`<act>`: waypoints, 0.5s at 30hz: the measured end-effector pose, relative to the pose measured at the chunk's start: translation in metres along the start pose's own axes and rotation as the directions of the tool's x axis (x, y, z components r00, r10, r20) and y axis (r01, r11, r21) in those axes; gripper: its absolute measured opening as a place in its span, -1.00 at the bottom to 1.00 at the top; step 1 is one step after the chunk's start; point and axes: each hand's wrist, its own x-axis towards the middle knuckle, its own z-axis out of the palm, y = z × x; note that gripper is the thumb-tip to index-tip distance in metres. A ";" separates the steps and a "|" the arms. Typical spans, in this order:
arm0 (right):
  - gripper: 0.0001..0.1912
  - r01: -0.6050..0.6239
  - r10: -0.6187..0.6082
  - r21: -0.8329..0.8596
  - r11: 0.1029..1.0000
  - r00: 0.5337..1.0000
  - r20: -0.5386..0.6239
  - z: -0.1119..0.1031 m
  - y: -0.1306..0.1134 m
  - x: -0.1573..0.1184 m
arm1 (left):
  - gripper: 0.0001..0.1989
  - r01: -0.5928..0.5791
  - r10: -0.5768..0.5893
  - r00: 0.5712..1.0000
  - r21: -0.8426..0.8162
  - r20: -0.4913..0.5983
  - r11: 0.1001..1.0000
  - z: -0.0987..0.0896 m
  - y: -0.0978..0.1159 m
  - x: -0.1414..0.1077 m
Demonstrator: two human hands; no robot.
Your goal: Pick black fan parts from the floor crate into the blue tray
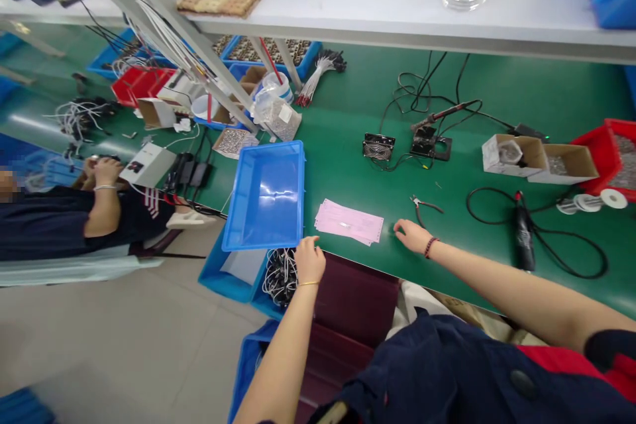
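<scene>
My left hand (310, 261) is at the table's front edge, beside the near right corner of an empty blue plastic tray (265, 195). Its fingers are loosely bent and apart; whether they touch the tray's rim I cannot tell. Over the green tabletop, my right hand (412, 236) has its fingers slightly curled and holds nothing. Between the two hands lies a small stack of pink paper slips (348, 220), with a small pale piece on top. A pair of cutting pliers (424, 205) lies just beyond my right hand, its handles spread.
A soldering iron in its stand (431, 139), a coil holder (378, 147), small cardboard boxes (514, 154) and a black corded tool (523, 235) are on the table. A white shelf (377, 13) crosses above. Cable-filled blue bins (281, 278) sit below left. A co-worker's arm (102, 212) is far left.
</scene>
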 end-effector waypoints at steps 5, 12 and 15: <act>-0.86 0.042 -0.039 -0.086 0.995 0.999 0.032 0.010 -0.035 0.058 | -0.71 0.064 -0.054 0.994 -0.114 0.094 0.991 0.028 0.039 0.012; -0.59 0.155 -0.147 -0.082 0.985 0.985 0.093 0.031 -0.043 0.060 | -0.65 0.256 -0.247 0.959 -0.052 0.141 0.965 0.033 0.036 0.068; -0.72 0.211 -0.202 -0.104 0.972 0.975 0.092 0.044 -0.065 0.056 | -0.64 0.313 -0.311 0.938 0.008 0.153 0.950 0.033 0.040 0.076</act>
